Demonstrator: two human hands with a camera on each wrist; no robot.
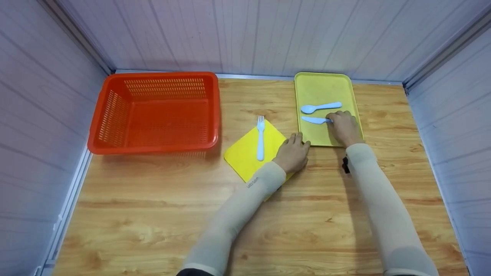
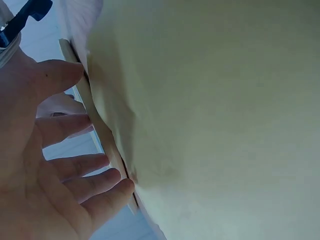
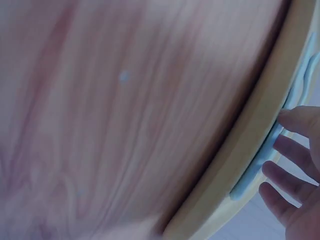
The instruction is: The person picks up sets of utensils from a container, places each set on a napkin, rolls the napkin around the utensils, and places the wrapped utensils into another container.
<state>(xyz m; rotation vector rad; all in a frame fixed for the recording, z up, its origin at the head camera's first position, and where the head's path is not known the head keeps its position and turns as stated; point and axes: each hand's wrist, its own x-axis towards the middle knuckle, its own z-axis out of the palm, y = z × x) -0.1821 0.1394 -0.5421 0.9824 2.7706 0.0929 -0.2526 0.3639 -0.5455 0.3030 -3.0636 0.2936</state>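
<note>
A light-blue plastic knife (image 1: pixel 314 120) lies on a yellow-green tray (image 1: pixel 326 86), with a matching spoon (image 1: pixel 322 107) just behind it. My right hand (image 1: pixel 345 127) pinches the knife's handle between thumb and fingers; the right wrist view shows the handle (image 3: pixel 250 175) along the fingertips, close over the tray rim. My left hand (image 1: pixel 292 155) has its fingers spread, fingertips right at the tray's near left corner. Below that hand lies a yellow folded napkin (image 1: pixel 245 153), partly hidden by the hand and sleeve. A light-blue fork (image 1: pixel 261 140) rests upright on the napkin, tines pointing away.
An orange plastic basket (image 1: pixel 153 147) with perforated sides stands at the back left. The wood-grain table (image 1: pixel 153 222) is bounded by pale panel walls (image 1: pixel 257 34) at the back and both sides.
</note>
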